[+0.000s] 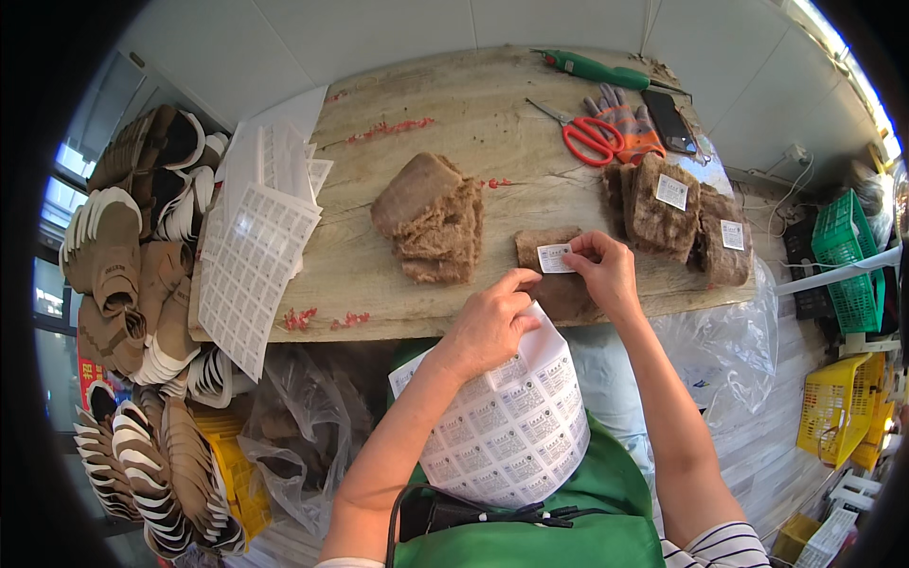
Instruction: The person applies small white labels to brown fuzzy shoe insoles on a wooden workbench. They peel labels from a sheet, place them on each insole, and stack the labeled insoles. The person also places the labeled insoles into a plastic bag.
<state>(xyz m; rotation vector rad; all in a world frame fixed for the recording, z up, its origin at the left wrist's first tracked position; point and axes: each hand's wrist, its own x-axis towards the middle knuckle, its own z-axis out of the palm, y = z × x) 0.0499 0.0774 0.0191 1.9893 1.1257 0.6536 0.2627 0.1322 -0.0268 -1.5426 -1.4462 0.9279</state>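
Observation:
Pinched in my left hand (pixel 491 323) is the top edge of a sheet of printed labels (pixel 508 433), which hangs over my lap. A single white label (pixel 554 258) is between the fingertips of my right hand (pixel 603 273). That label lies over a brown fleecy piece (pixel 543 241) at the table's front edge; whether it is stuck down I cannot tell. A stack of brown fleecy pieces (pixel 429 216) lies left of it. To the right, more brown fleecy pieces (pixel 657 213) are piled, two of them bearing white labels.
Label sheets (pixel 259 248) overhang the wooden table (pixel 341 248) at left, beside stacked brown shoe parts (pixel 113 248). Red-handled scissors (pixel 593 140), a work glove (pixel 625 121), a phone (pixel 669 121) and a green power tool (pixel 596 69) lie at the back right. Plastic baskets (pixel 838 405) stand on the floor.

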